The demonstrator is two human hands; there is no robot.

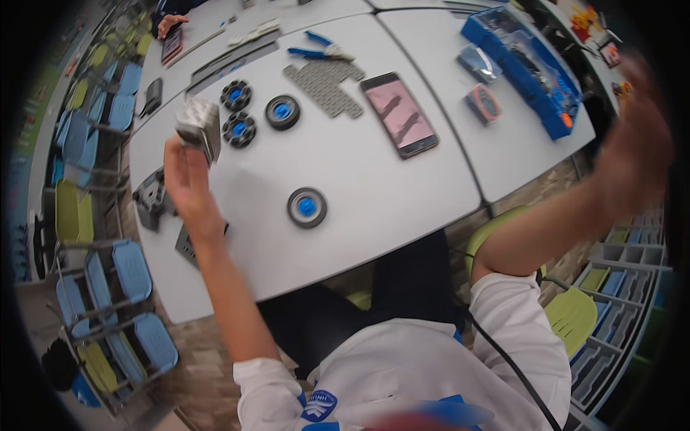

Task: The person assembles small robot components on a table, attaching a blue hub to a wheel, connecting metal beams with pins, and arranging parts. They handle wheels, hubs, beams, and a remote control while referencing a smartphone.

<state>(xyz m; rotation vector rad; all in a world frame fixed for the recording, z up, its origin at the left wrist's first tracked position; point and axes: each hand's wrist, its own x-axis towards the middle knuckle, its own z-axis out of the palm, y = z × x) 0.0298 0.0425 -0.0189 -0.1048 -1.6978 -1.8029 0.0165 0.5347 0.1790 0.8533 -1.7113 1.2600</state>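
Observation:
Raised over the left part of the table, my left hand (188, 183) is closed around a blocky grey-and-white piece (198, 129); motion blur hides its exact kind. Two black roller wheels (236, 95) with blue hubs lie just right of that piece, beside a black-tyred wheel (282, 112). A second black-tyred wheel (307, 207) rests nearer to me. My right hand (636, 147) is lifted far out to the right, past the table's edge. Its fingers are smeared by motion, and no held thing can be made out.
A phone (399, 115), flat grey perforated pieces (327, 86) and blue-handled pliers (320, 49) lie on the table (374, 205). A game controller (151, 200) sits left of my forearm. Farther right is a blue parts case (528, 72). Another person's hand (171, 25) appears at far left.

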